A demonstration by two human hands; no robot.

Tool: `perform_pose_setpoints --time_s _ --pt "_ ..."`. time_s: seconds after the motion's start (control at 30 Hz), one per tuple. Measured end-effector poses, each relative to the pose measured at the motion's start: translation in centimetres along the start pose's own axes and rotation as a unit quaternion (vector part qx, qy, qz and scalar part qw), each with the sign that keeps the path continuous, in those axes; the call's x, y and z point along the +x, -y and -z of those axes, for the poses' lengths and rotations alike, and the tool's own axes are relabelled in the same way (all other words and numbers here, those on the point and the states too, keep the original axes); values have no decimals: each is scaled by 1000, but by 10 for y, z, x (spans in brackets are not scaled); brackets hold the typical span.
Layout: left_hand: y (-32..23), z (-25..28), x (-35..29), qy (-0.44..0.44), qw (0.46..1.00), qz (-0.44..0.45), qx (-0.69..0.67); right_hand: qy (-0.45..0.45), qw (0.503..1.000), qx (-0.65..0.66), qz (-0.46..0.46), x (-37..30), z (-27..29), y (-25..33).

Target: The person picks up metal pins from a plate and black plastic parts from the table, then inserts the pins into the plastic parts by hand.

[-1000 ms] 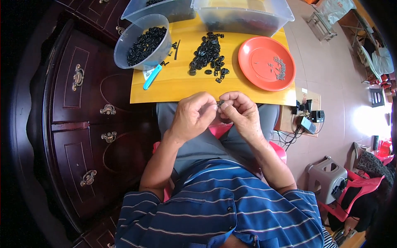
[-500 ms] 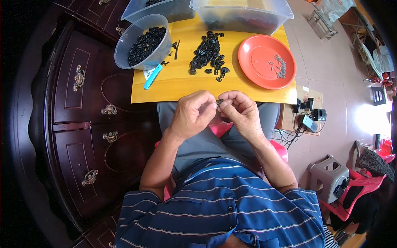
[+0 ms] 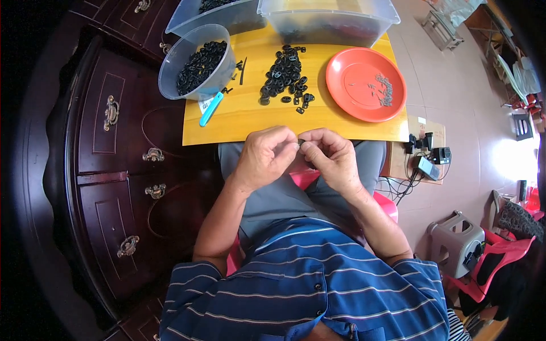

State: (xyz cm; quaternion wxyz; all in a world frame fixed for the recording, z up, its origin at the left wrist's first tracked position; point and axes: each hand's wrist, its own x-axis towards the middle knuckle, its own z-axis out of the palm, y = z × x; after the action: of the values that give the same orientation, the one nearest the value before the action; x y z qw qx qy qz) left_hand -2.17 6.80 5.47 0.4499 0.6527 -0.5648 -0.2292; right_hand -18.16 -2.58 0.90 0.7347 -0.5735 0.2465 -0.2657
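My left hand (image 3: 266, 154) and my right hand (image 3: 331, 157) meet fingertip to fingertip above my lap, just off the table's near edge. Pinched between thumbs and forefingers is a small black part (image 3: 301, 142), mostly covered by the fingers. Whether the left fingertips also hold a tiny piece of their own cannot be made out. Beyond my hands, a heap of small black oval parts with holes (image 3: 284, 73) lies on the yellow table (image 3: 239, 126). To the right of the heap, a red plate (image 3: 347, 98) carries many tiny grey metal pins (image 3: 385, 94).
A clear round tub (image 3: 166, 71) of black parts stands at the table's left, a light-blue-handled tool (image 3: 211, 109) beside it. Two clear bins (image 3: 333, 25) (image 3: 242, 23) line the far edge. Dark wooden drawers (image 3: 105, 142) flank the left; a grey stool (image 3: 455, 241) is on the right.
Both hands stay together at nearly the same spot, with the fingers shifting slightly around the black part. The whole view has shifted a little; the things on the table lie as before.
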Motion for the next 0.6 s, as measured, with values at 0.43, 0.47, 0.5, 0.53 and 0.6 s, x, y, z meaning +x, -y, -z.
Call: perform_pose_setpoints --time_s 0.43,0.47,0.5,0.53,0.6 --pt "-2 0 7 24 997 39 -66 -18 995 98 -19 2 3 11" --pt "-1 1 8 20 994 71 -78 -24 993 115 -22 3 4 10" --pt "1 2 9 17 990 102 -91 -31 990 132 -25 3 6 10" --pt "4 2 10 19 991 101 -89 -32 990 133 -24 4 6 11" --pt "13 3 17 -30 998 48 -27 -36 988 143 -47 5 7 15"
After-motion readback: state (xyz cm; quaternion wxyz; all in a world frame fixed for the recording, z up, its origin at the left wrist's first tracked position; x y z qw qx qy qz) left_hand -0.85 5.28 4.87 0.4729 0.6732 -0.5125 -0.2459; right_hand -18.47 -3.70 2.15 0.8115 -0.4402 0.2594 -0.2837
